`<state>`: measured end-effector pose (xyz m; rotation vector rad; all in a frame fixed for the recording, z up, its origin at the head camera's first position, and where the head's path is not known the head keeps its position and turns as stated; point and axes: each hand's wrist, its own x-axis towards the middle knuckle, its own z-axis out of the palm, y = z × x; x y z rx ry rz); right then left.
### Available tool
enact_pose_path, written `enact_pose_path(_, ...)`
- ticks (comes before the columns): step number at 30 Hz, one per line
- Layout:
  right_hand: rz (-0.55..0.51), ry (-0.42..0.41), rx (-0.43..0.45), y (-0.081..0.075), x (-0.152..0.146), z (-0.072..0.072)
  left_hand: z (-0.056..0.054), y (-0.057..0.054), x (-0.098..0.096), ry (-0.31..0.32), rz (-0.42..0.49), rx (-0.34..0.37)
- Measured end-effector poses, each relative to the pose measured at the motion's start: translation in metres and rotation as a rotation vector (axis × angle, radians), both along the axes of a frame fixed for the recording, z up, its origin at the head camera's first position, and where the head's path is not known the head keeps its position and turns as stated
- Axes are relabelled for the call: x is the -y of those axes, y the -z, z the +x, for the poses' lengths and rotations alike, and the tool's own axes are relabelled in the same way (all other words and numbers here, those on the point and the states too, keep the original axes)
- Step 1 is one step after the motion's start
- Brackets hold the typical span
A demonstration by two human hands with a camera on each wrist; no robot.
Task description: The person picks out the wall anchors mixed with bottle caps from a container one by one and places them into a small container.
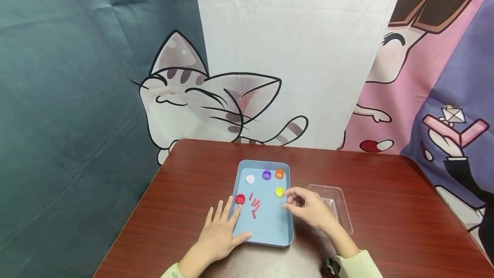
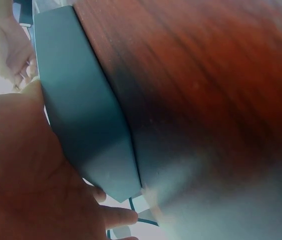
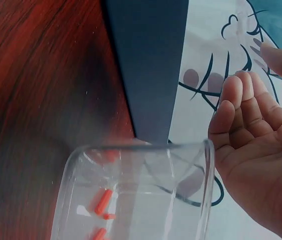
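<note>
A light blue tray (image 1: 270, 231) lies on the table with several small red sticks (image 1: 255, 203) on it. Fingers spread and straight, my left hand (image 1: 218, 235) rests at the tray's left edge, close to a red round cap (image 1: 240, 199). In the left wrist view that hand (image 2: 36, 170) lies against the tray's outer wall (image 2: 81, 100). My right hand (image 1: 308, 205) hovers over the tray's right edge beside a yellow round cap (image 1: 279, 192). The right wrist view shows its fingers (image 3: 235, 95) loosely bent, thumb apart, with nothing seen between them.
White (image 1: 250, 179), purple (image 1: 266, 175) and orange (image 1: 279, 173) caps sit in the tray's far part. A clear plastic box (image 1: 345, 209) stands right of the tray under my right forearm, with red sticks (image 3: 103, 201) inside. A printed cloth (image 1: 301, 55) hangs behind the table.
</note>
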<state>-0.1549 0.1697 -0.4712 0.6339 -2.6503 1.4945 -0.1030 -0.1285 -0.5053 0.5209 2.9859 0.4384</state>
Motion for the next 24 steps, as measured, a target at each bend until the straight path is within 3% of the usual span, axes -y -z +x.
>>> enact_pose_path(24, 0.015, -0.120, -0.026, 0.009, 0.027, -0.006, 0.000, 0.000, 0.000, 0.000, -0.008, -0.002)
